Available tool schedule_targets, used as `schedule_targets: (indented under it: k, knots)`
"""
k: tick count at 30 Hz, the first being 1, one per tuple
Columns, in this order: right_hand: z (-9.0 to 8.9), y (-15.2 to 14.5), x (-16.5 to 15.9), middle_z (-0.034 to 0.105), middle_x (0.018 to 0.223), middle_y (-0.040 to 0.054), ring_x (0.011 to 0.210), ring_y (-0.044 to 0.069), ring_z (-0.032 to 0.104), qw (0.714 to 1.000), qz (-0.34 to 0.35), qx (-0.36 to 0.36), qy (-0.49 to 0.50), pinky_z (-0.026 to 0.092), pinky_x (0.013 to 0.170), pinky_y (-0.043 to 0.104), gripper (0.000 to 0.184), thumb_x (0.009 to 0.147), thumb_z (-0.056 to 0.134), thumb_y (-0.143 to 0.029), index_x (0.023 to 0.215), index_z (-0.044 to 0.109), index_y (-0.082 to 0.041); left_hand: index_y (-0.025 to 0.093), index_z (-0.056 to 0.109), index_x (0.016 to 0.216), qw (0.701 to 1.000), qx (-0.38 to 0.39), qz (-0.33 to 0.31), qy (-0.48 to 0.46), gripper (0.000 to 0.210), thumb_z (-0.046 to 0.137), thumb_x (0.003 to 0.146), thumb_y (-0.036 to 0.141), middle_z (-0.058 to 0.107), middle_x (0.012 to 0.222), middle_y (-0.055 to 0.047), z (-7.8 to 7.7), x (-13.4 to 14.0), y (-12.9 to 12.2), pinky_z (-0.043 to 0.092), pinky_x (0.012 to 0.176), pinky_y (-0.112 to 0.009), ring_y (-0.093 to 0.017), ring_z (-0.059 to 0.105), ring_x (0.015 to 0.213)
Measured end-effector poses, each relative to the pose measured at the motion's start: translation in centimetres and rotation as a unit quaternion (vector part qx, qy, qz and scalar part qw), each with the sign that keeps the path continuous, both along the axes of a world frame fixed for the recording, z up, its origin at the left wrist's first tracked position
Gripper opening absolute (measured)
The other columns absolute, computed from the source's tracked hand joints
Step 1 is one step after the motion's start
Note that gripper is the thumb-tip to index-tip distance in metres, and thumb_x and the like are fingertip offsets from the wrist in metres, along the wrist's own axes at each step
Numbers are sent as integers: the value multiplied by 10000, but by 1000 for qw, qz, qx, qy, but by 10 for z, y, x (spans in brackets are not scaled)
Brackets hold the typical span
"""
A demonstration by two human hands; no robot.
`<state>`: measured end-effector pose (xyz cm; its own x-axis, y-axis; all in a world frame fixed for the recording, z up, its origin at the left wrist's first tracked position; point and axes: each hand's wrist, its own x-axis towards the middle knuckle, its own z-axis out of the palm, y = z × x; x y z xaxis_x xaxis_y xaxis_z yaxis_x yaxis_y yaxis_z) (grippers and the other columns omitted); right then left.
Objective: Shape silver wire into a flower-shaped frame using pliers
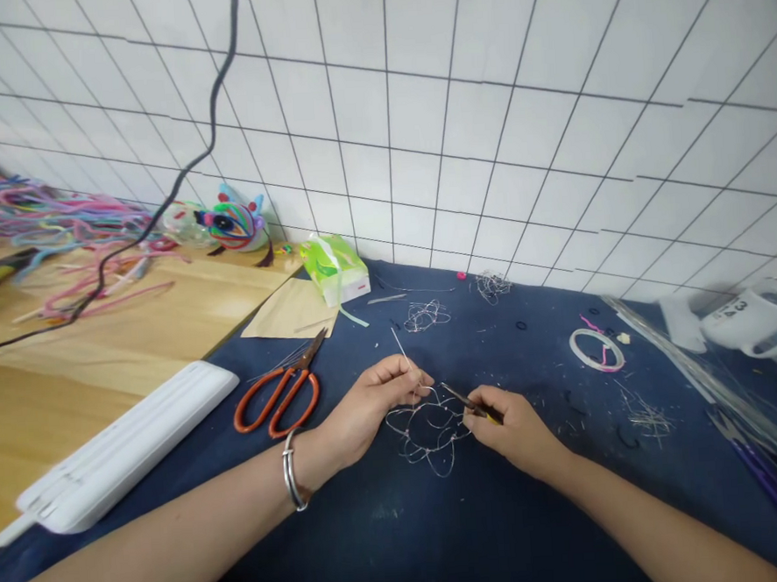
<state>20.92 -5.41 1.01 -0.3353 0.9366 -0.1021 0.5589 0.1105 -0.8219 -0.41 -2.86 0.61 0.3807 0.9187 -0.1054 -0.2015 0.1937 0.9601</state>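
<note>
My left grip (380,404) pinches the wire frame (428,449) at its far rim between thumb and fingers, along with a straight wire (401,346) whose long axis slants away from me and leftward, free end out past my fingers. The frame, a ring of loops with no clear long axis, sits in front of me over the bench (352,548); whether it touches down I can't tell. My right grip (512,424) is wrapped around the pliers (469,400), their nose pointing away and left, toward the frame's far edge.
</note>
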Motion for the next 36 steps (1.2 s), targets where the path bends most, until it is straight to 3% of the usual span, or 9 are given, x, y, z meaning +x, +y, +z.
schedule_targets:
  k: [4,9,12,19,31,36]
  knots:
    - [-1,0,0,455,623,-45,570,91,397,1000,3,-10,6,317,541,216,82,771,510,-257,734,534,-189,156,555,815,999,26,-29,-9,127,533,830,281,604,1006,-62,4,0,-1,403,841,-329,-173,569,909]
    - [0,2,-3,444,615,-48,579,91,390,1000,-1,-1,3,313,542,216,79,763,517,-256,731,537,-186,145,537,815,989,-42,-132,-57,118,538,832,263,612,982,-85,0,3,-5,422,832,-365,-212,588,933]
    - [0,2,-3,454,623,-45,587,94,395,1000,2,0,1,316,545,218,86,764,514,-263,741,542,-185,140,542,832,983,-68,-157,-70,117,535,834,257,607,979,-91,-2,5,-5,445,789,-347,-213,590,927]
    - [-3,1,-3,446,621,-45,587,96,393,1000,0,3,10,319,551,222,90,769,509,-268,736,531,-187,135,546,858,980,-92,-166,-69,128,529,842,261,604,961,-90,-3,4,-6,458,733,-309,-172,622,803]
    - [-2,0,-2,438,621,-46,563,88,376,999,-12,-31,42,310,539,220,85,776,512,-267,751,536,-189,127,545,830,985,-88,-91,-116,115,519,849,238,591,893,-66,-7,6,-5,441,707,-240,-135,607,765]
    - [-2,1,0,401,622,-47,570,87,348,997,-22,-30,67,299,539,217,105,787,506,-269,731,521,-181,128,540,798,982,-95,-102,-124,98,524,840,215,578,846,-52,-7,6,-5,425,675,-239,-113,582,695]
